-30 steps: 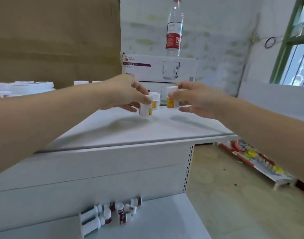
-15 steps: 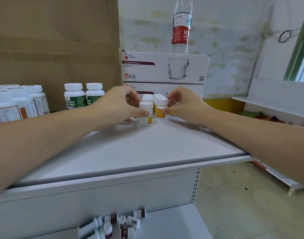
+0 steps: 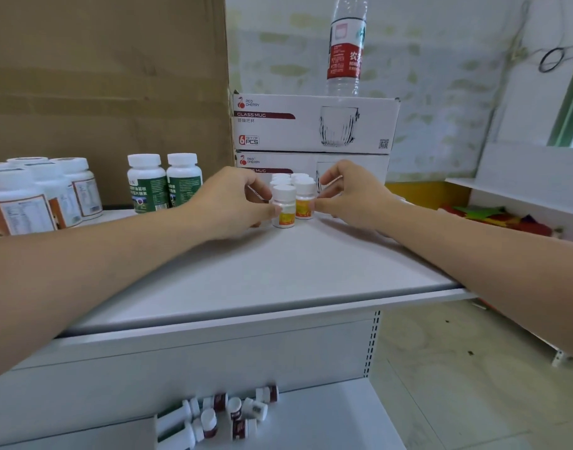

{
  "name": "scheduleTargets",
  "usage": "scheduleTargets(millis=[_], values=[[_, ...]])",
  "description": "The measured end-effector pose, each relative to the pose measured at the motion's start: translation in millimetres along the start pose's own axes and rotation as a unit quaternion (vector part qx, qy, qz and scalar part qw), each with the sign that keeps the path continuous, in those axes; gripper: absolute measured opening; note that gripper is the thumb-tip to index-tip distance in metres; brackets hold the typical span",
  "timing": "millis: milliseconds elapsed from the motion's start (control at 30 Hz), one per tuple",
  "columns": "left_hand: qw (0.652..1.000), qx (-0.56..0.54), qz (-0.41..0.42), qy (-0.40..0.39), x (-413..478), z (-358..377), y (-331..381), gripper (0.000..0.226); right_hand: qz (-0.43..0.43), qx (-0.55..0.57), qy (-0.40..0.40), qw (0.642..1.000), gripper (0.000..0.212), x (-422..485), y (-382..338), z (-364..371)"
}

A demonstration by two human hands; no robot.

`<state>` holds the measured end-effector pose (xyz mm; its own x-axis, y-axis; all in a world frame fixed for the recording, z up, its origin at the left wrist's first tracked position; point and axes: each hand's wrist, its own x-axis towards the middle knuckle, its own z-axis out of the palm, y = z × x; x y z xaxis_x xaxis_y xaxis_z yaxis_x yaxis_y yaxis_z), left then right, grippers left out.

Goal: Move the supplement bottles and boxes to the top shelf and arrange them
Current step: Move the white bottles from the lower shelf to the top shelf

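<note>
Two small white bottles with yellow-orange labels stand side by side on the white top shelf [image 3: 262, 274]. My left hand [image 3: 233, 203] pinches the front small bottle [image 3: 283, 207] between thumb and fingers. My right hand [image 3: 350, 196] pinches the second small bottle [image 3: 304, 199] from the right. Several more of these little bottles [image 3: 286, 178] stand just behind them. Two green-labelled bottles [image 3: 163, 183] stand further left, and several large orange-labelled bottles [image 3: 35, 199] stand at the far left.
Two stacked glass mug boxes [image 3: 314, 125] sit behind the small bottles, with a water bottle [image 3: 345, 43] on top. A big cardboard sheet [image 3: 106, 76] backs the shelf's left part. Several small dark-red-labelled bottles [image 3: 233, 414] lie on the lower shelf.
Both hands have brought their small bottles down from the air onto the top shelf, in front of the cluster. The view has shifted, showing the bottles at the left.
</note>
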<state>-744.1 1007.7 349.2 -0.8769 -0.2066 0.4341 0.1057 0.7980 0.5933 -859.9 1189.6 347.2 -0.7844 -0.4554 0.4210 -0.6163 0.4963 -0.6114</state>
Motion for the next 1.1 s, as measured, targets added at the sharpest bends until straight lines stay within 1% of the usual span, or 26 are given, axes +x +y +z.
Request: scheduleTargets(millis=[67, 100, 200, 267, 333, 433, 500, 633, 733, 800, 900, 933, 1000, 1100], values=[[0.998, 0.056, 0.017, 0.006, -1.3, -3.9, 1.1, 0.015, -0.001, -0.048, -0.015, 0.999, 0.039, -4.0, -3.6, -4.5], [0.996, 0.090, 0.020, -0.002, -2.9, -7.5, 2.3, 0.015, -0.004, -0.094, -0.035, 0.995, 0.041, -6.5, -6.7, -8.3], [0.973, 0.220, 0.008, -0.077, -10.0, -25.2, 10.3, 0.019, -0.011, -0.249, -0.109, 0.962, 0.045, -17.8, -23.0, -26.4], [0.956, 0.275, 0.010, -0.105, -20.3, -39.2, 18.2, 0.021, -0.013, -0.288, -0.144, 0.947, 0.041, -32.7, -35.2, -39.4], [0.953, 0.282, 0.018, -0.110, -37.2, -52.8, 25.1, 0.020, -0.013, -0.271, -0.157, 0.950, 0.035, -53.6, -45.5, -50.0], [0.963, 0.247, 0.031, -0.105, -72.7, -70.1, 33.5, 0.013, -0.018, -0.197, -0.165, 0.966, 0.025, -91.8, -57.1, -60.5], [0.967, 0.234, 0.048, -0.090, -99.9, -79.0, 39.6, 0.011, -0.032, -0.175, -0.166, 0.970, 0.020, -120.2, -64.9, -64.5], [0.974, 0.205, 0.072, -0.059, -160.0, -91.7, 47.6, 0.008, -0.052, -0.177, -0.164, 0.969, 0.023, -178.7, -79.1, -65.4], [0.977, 0.178, 0.114, -0.036, -210.5, -96.6, 46.5, 0.009, -0.075, -0.186, -0.150, 0.968, 0.018, -222.7, -85.7, -55.4], [0.972, 0.185, 0.132, -0.063, -241.5, -99.0, 39.8, 0.011, -0.086, -0.197, -0.150, 0.965, 0.019, -249.7, -85.7, -43.9], [0.955, 0.236, 0.092, -0.155, -277.9, -97.0, 15.9, 0.016, -0.092, -0.240, -0.187, 0.948, 0.031, -283.0, -75.5, -19.4], [0.949, 0.253, 0.077, -0.171, -287.3, -93.7, 2.9, 0.018, -0.087, -0.245, -0.206, 0.943, 0.033, -291.2, -69.5, -9.4], [0.947, 0.264, 0.044, -0.179, -302.9, -83.2, -28.2, 0.021, -0.064, -0.234, -0.239, 0.940, 0.034, -303.0, -54.9, 14.7], [0.948, 0.260, -0.020, -0.182, -315.1, -54.9, -82.1, 0.025, -0.031, -0.213, -0.264, 0.940, 0.032, -307.8, -25.5, 57.6]])
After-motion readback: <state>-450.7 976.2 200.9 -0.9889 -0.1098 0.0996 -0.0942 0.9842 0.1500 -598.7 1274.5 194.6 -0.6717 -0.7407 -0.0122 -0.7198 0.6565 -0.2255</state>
